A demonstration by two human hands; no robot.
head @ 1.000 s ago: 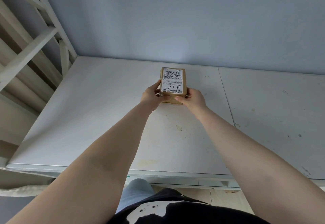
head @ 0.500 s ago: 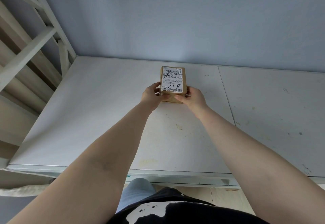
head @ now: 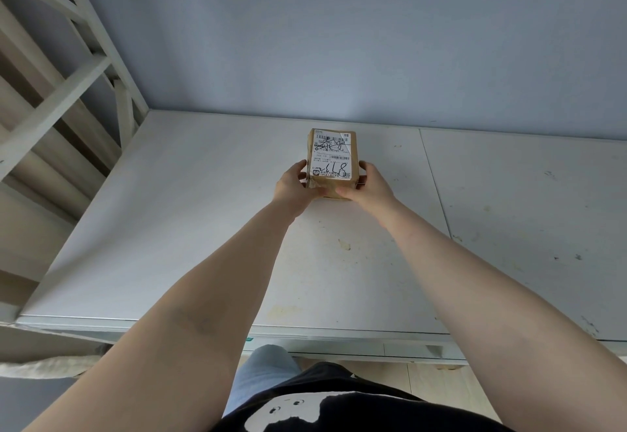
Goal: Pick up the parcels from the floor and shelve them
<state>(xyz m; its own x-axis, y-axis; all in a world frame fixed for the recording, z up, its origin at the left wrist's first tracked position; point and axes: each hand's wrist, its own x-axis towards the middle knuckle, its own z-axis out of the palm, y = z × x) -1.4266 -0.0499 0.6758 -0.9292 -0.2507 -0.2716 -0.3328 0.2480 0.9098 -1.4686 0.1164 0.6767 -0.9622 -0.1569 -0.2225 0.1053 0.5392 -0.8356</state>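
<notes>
Between the earlier frames and this one the parcel (head: 333, 156) had crept a little farther back along the shelf (head: 203, 228), toward the wall, with both hands travelling with it and nothing else shifting. It was a small brown box with a white shipping label facing up, scrawled over in black marker, and it sat low on the white shelf surface, though whether its underside was fully down or a hair off could not be told. The left hand (head: 293, 183) clasped the parcel's near left corner and the right hand (head: 368, 187) its near right corner, fingers curled closed around the sides and thumbs on the near face, so both hands were gripping the parcel. That two-sided hold at the near end looked suited to pushing it straight back without skewing it (a judgement, not something seen). Behind the parcel a band of bare shelf ran up to the pale blue wall (head: 339, 41), so there seemed to be some room left to slide it deeper. To the parcel's left the shelf stretched empty as far as the slanted white frame bars (head: 84, 68); to its right a seam (head: 436, 187) divided this board from the next, also bare apart from scuffs. Well nearer than the parcel lay the shelf's front edge, under both forearms, leaving the hands an open path to withdraw.
</notes>
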